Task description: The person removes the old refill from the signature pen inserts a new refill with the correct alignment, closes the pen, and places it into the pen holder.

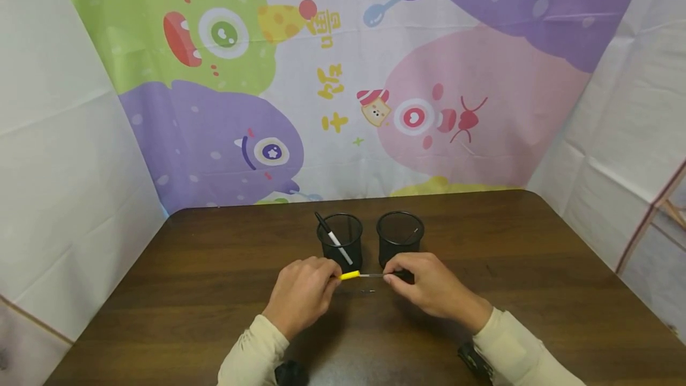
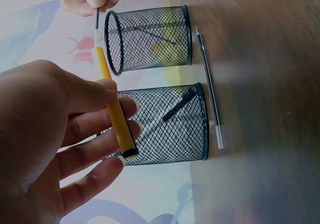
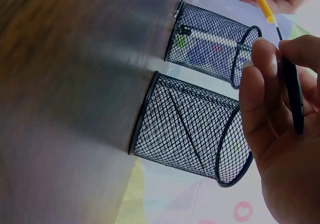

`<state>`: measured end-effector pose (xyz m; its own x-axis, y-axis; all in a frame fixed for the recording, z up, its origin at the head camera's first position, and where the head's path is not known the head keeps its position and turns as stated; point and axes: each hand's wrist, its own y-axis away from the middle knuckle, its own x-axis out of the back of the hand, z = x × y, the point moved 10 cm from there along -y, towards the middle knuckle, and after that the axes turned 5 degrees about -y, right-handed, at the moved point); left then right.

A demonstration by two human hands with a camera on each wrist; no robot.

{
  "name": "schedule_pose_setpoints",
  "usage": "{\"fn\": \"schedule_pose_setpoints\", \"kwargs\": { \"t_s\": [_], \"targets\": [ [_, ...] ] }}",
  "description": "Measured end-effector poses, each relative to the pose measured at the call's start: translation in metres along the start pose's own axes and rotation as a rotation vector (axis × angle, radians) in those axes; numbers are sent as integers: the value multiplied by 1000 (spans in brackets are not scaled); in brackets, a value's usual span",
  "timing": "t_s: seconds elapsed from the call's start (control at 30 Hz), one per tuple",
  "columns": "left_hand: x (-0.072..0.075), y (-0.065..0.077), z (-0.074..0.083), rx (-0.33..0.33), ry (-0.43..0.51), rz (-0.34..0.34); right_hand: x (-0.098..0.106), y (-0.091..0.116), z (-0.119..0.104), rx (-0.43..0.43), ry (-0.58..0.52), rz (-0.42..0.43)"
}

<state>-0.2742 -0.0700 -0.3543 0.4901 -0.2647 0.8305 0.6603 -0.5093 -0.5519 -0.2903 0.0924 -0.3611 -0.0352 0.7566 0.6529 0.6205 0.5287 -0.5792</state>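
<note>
My left hand [image 1: 304, 288] pinches a yellow pen barrel [image 2: 116, 111] between thumb and fingers; its lower end is black. Opposite it, my right hand [image 1: 429, 283] holds a slim black pen part [image 3: 292, 96] between thumb and fingertips. A thin pen refill [image 1: 371, 275] runs between the two hands, one end at the yellow barrel's mouth. Whether it reaches inside is hard to tell. Below the hands, another pen refill [image 2: 210, 89] with a clear end lies on the table, in front of two mesh pen cups.
Side by side stand a left black mesh cup [image 1: 343, 215] and a right black mesh cup [image 1: 401, 214]. A black-and-white marker [image 1: 337, 242] leans in the left one, a thin dark stick [image 3: 186, 126] in the right. The brown table [image 1: 225, 255] meets a cartoon-printed cloth [image 1: 343, 165].
</note>
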Motion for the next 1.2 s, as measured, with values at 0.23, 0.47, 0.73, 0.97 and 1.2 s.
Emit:
{"fn": "schedule_pose_setpoints", "kwargs": {
  "t_s": [0.23,0.47,0.73,0.97,1.2],
  "targets": [
    [2,-2,9,-45,17,28,-2,-1,-1,-5,6,-20],
    [6,-4,25,-121,90,100,-9,-1,-4,-16,-1,-75],
    [8,-4,28,-140,131,134,-13,0,-2,-52,-106,-103],
    [6,-4,36,-209,121,140,-17,0,-4,-41,-208,-128],
    [7,-4,37,-195,150,147,-18,0,-6,-24,-273,-144]
  ]
}}
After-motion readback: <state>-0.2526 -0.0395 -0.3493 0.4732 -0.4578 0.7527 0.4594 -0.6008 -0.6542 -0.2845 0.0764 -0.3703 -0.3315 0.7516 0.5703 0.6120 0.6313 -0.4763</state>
